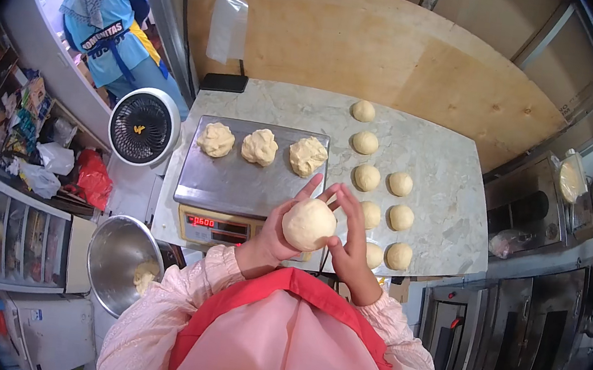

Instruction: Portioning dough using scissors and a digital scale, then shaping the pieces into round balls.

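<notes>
A smooth round dough ball (309, 225) rests in my left hand (272, 235), whose fingers curve around its left side and underneath. Cupped along the ball's right side is my right hand (352, 244), with thumb and fingers touching it. Both hands are above the table's front edge, just right of the scale's front. Three rough dough lumps, the left one (216, 140), the middle one (260, 146) and the right one (308, 156), lie in a row on the metal platform of a digital scale (237, 193). Several smooth dough balls (400, 184) stand in two columns on the table's right part.
The marbled table (448, 202) backs onto a plywood panel (399, 58). At left are a white fan (143, 127) and a steel bowl (120, 260) with some dough. A phone (224, 82) lies at the back. Ovens (505, 340) stand right. Another person (106, 24) is beyond the doorway.
</notes>
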Available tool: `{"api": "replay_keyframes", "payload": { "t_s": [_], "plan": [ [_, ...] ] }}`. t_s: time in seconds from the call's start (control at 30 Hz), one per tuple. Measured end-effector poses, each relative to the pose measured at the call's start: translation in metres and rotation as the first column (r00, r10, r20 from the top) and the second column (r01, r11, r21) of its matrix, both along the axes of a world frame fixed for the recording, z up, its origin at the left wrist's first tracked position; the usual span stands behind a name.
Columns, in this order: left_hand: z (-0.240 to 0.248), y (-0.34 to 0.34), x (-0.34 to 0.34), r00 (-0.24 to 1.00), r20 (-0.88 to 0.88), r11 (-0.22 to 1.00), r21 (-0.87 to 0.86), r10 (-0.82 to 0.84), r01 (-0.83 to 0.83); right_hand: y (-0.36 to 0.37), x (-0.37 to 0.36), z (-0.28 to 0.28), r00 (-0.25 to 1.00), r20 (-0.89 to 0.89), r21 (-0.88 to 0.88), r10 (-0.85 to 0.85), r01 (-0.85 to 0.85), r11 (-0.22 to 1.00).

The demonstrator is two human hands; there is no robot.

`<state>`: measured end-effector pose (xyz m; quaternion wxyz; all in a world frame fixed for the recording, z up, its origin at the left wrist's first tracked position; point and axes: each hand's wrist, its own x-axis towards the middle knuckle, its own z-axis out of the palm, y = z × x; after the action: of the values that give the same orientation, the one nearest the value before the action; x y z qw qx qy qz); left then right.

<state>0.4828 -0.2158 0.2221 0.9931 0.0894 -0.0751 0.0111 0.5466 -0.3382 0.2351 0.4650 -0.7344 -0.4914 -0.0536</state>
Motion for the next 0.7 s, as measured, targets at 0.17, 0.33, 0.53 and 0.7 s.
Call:
{"api": "replay_keyframes", "payload": {
  "t_s": [0.17, 0.33, 0.53, 0.7],
  "plan": [
    [-0.017, -0.004, 0.006, 0.959, -0.221, 0.931, 0.352, 0.177, -0.091, 0.003, -0.025, -0.004, 0.636, -0.725, 0.233, 0.265, -0.135, 0.963],
    [-0.020, -0.015, 0.009, 0.876, -0.461, 0.907, 0.414, 0.142, 0.071, -0.007, -0.013, -0.009, 0.128, -0.966, 0.234, 0.224, 0.066, 0.970],
    [-0.052, 0.000, 0.009, 0.854, -0.511, 0.859, 0.479, 0.102, 0.183, -0.049, 0.041, -0.028, -0.176, -0.923, 0.350, 0.343, -0.010, 0.937],
    [-0.045, 0.003, -0.001, 0.889, -0.393, 0.796, 0.603, 0.236, 0.055, -0.073, 0.138, -0.042, 0.163, -0.981, 0.137, 0.101, 0.226, 0.965]
  ]
}}
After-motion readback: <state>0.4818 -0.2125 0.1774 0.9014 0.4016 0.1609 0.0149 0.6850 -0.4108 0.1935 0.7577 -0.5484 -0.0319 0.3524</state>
